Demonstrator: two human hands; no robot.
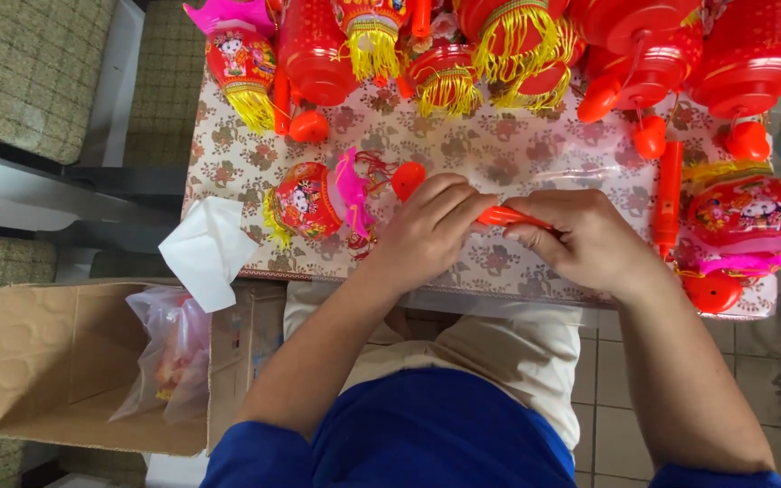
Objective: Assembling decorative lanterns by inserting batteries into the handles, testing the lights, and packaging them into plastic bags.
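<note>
**Meanwhile, both hands close on an orange stick at mid-desk**

Centrally in the frame, the left hand (427,230) and the right hand (580,235) meet over a thin orange stick (506,216). Fingers of both hands are curled shut around it, so only a short stretch shows between them, just above the desk.

A cloth with a pale floral pattern covers the desk (508,158), which runs across the upper half of the frame. Left of the hands, a small red lantern (305,201) with a pink top and yellow fringe lies on its side. Along the top edge, a crowded row of red lanterns (517,45) with yellow tassels fills the cloth, and further lanterns (745,210) sit at the right edge.

At the desk's lower left corner, a white tissue (208,250) hangs over the edge. Below it, at lower left, an open cardboard box (56,361) stands on the floor with a clear plastic bag (174,357) inside. Grey floor tiles (770,361) show at the right, and green checked cushions (29,63) at upper left.
</note>
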